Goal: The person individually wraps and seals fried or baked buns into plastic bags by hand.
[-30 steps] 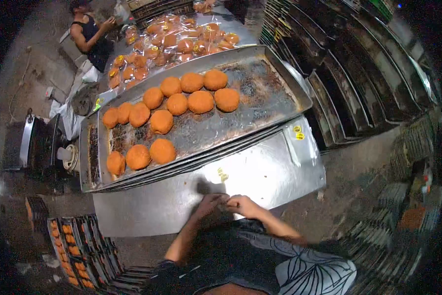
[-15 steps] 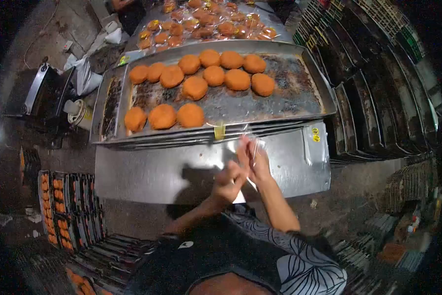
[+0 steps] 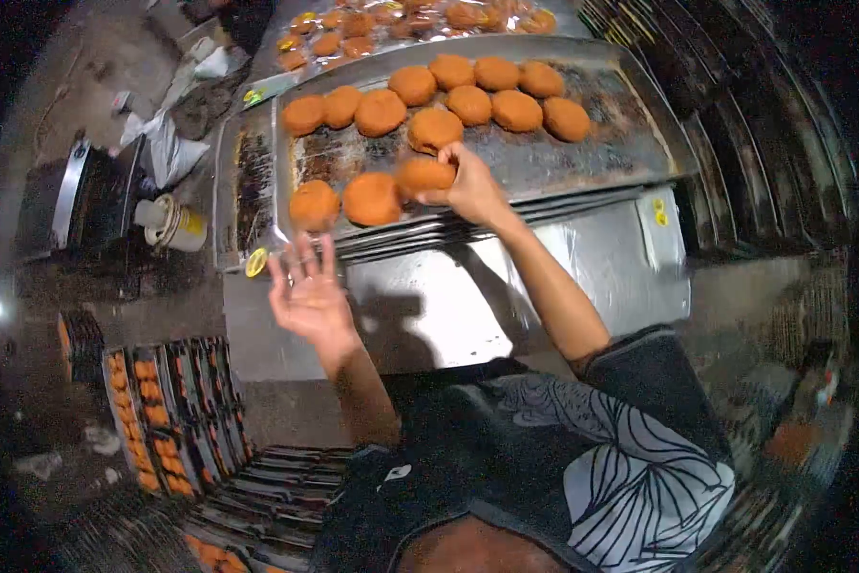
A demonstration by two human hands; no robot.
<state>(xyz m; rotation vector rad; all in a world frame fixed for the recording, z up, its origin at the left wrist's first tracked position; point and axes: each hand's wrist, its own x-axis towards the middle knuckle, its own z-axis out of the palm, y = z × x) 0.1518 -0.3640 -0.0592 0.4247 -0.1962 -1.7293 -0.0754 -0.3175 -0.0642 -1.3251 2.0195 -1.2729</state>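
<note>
My right hand [image 3: 475, 188] grips a round orange-brown bun [image 3: 424, 178] by its right side, over the front of the metal baking tray [image 3: 630, 172]. Two more buns, a bun at the left [image 3: 314, 204] and a larger bun [image 3: 372, 199], sit beside it in the front row. My left hand [image 3: 310, 294] is at the tray's front left edge, palm up, its fingers spread and slightly blurred. Around those fingers is a clear plastic bag with a yellow round label [image 3: 256, 262]; its outline is hard to make out. Several buns lie in the tray's back rows.
Bagged buns [image 3: 358, 33] are heaped behind the tray. Below its front edge is a shiny metal table [image 3: 467, 306], with clear bags [image 3: 660, 224] at its right end. Stacked trays [image 3: 167, 411] stand at lower left, dark racks [image 3: 735, 162] at right, and a white bucket [image 3: 176, 224] at left.
My hands were together over the table with the bag; now they are apart. The left has moved left with the bag, while the right has reached forward and taken hold of a front-row bun.
</note>
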